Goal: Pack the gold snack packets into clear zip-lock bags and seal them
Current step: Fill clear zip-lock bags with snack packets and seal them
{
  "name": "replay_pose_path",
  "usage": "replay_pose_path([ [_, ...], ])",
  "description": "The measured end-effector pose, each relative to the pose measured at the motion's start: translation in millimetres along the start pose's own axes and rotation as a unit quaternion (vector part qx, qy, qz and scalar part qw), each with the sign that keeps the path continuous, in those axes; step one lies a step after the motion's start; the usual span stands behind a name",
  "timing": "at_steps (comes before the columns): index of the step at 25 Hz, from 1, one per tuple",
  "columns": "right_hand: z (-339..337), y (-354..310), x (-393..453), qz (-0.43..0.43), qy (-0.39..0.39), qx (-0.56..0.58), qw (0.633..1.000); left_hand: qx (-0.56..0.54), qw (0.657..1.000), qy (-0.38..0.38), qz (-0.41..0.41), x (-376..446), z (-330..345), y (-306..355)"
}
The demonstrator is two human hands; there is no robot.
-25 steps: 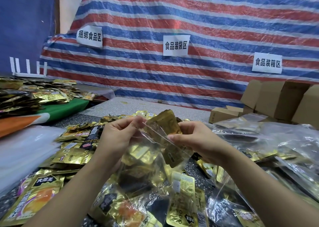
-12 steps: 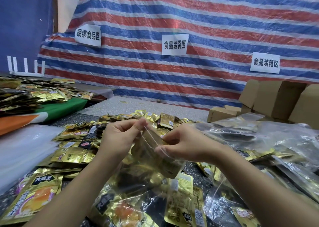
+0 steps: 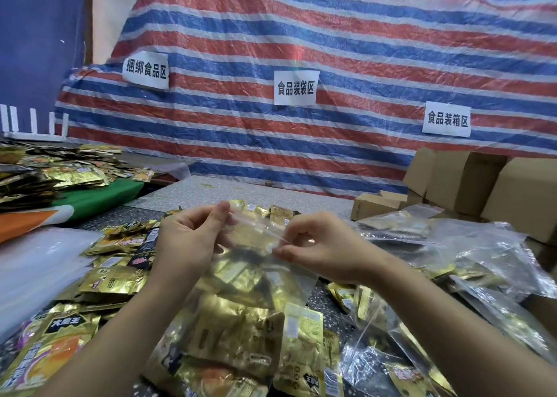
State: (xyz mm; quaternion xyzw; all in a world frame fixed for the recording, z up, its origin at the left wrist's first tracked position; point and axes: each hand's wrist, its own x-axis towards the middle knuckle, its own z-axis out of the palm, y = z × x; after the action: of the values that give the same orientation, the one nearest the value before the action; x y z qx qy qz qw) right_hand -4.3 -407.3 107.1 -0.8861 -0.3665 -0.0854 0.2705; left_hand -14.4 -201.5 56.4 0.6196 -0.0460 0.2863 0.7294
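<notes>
Hands are both up at the mouth of one clear zip-lock bag [image 3: 253, 264], held above the table [image 3: 241, 190]. Left hand [image 3: 188, 240] pinches the bag's top left corner, thumb and forefinger curled on the strip. Right hand [image 3: 319, 243] pinches the top edge further right, fingertips [image 3: 278, 250] pressed together on the plastic. Zip strip runs taut between the two pinches, tilted down toward the right. Can't tell whether the seal is closed along its length.

Gold snack packets [image 3: 241, 279] sit inside the held bag, below the strip, hanging in front of the forearms. More loose gold packets [image 3: 114, 279] lie spread on the table left of and under the hands. Filled clear bags [image 3: 470, 246] are heaped on the right, near cardboard boxes [image 3: 464, 182]. Another packet pile [image 3: 51, 173] sits on a green cloth [image 3: 99, 194] at far left. Striped tarp [image 3: 331, 50] behind carries three paper signs [image 3: 296, 88].
</notes>
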Motion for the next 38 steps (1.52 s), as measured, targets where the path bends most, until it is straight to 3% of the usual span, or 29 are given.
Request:
replay_pose_path([
  [8,-68.1,-33.0,1.0,-0.103,0.111,0.016,0.988,-0.043,0.99,-0.041,0.127,5.0,23.1,63.4],
  [13,-83.6,-29.0,-6.1,-0.066,0.118,0.024,0.991,-0.083,0.991,-0.036,0.102,0.7,39.4,54.9],
  [19,-67.8,-42.1,-5.2,0.018,0.069,-0.138,0.988,-0.066,0.991,-0.058,0.1,-14.5,60.4,48.1],
  [26,-58.2,-54.2,-6.7,0.0,0.104,-0.034,0.994,0.05,0.976,-0.102,0.188,-15.7,49.4,63.5],
  [38,-53.5,-59.5,-16.6,0.018,0.112,-0.078,0.99,0.069,0.977,-0.167,0.11,-10.8,31.8,55.4],
])
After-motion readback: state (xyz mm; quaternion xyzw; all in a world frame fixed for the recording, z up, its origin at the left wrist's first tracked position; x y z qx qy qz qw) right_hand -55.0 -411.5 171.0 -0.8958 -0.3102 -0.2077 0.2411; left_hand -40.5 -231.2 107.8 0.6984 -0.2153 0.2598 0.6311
